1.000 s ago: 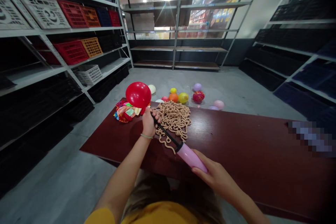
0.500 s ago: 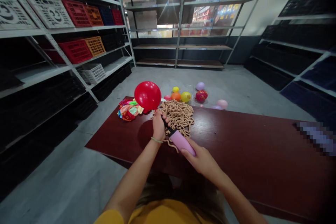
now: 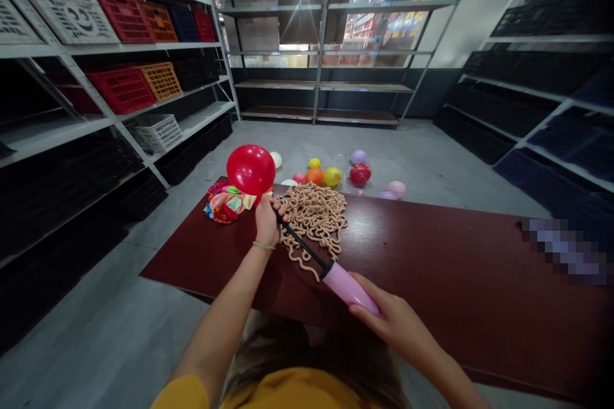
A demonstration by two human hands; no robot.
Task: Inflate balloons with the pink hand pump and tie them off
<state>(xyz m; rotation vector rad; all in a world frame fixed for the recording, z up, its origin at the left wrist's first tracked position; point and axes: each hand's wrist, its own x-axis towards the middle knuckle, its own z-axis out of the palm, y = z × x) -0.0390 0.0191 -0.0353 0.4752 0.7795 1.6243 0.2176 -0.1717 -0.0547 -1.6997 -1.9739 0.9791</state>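
At your eleven o'clock, your left hand [image 3: 267, 222] pinches the red balloon [image 3: 251, 168] by its neck — likely soft, fragile, best held there — and one end of the pink pump [image 3: 346, 285]; your right hand [image 3: 393, 316] wraps its stiff, probably light barrel.

The pink pump [image 3: 348, 285] has lengthened since half a second ago, its black rod [image 3: 305, 245] drawn out.

A glossy, swollen red balloon [image 3: 251, 169] is bulging at eleven o'clock from the pink pump [image 3: 349, 287], whose black rod [image 3: 307, 247] is showing, drawn out.
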